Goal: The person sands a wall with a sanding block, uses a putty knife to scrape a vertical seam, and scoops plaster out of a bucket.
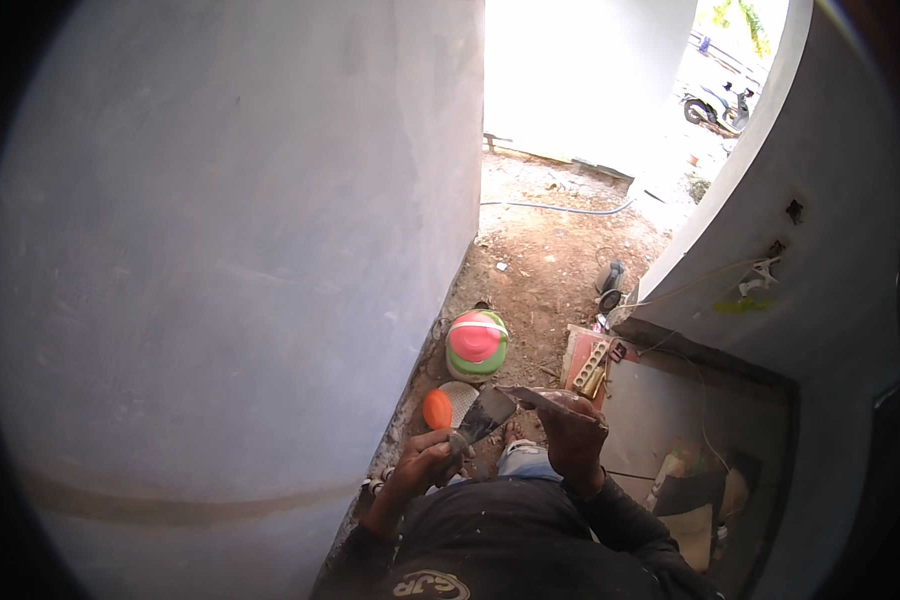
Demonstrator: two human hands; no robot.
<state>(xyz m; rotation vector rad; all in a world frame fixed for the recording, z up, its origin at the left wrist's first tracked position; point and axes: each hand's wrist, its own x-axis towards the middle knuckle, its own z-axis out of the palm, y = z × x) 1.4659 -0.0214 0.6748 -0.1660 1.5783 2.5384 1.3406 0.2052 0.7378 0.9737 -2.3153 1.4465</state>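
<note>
My left hand (428, 462) is closed round the handle of a putty knife (487, 412), whose wide dark blade points up and to the right. Opposite it, my right hand (576, 440) grips a flat, thin trowel-like tool (542, 399), seen nearly edge-on. The two blades meet or overlap near their tips; whether they touch I cannot tell. Below and beyond the hands lie an orange rounded object (437, 409) and a pale, textured round piece (460, 398). Just past those stands a pink and green tub (476, 345) with a white band across its top.
A plastered grey wall (270, 250) rises close on my left. To the right, a low wall (750, 290) has holes with a cable (705, 272). A power tool (610, 285), a perforated bar (591, 365) and a sack (685, 470) lie nearby. A hose (560, 208) crosses the dirt floor.
</note>
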